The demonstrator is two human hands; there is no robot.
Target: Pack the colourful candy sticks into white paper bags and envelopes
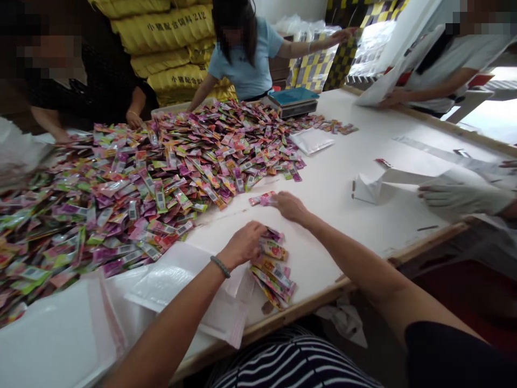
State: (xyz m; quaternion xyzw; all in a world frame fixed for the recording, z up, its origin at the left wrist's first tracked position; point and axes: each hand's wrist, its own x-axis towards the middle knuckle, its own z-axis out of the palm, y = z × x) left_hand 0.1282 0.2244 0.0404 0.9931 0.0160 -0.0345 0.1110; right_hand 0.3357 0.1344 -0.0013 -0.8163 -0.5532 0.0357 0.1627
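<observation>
My left hand (pixel 247 243), with a grey-green band at its wrist, has its fingers curled at the edge of a small row of colourful sachets (pixel 274 274) near the table's front edge. What its fingertips hold, if anything, is hidden. Farther forward and to the right, my right hand (pixel 291 208) has its fingers bent down on a pink sachet (pixel 266 199) lying on the white table (pixel 323 215). A large heap of similar sachets (pixel 194 156) spreads across the left and middle of the table. White padded envelopes (pixel 173 275) lie under and beside my left forearm.
People stand across the table and at its right side. A gloved hand (pixel 464 196) is near a white envelope (pixel 365 188) at the right. A blue-topped scale (pixel 293 99) and another envelope (pixel 312 141) lie beyond the heap. Yellow sacks (pixel 161 32) are stacked behind.
</observation>
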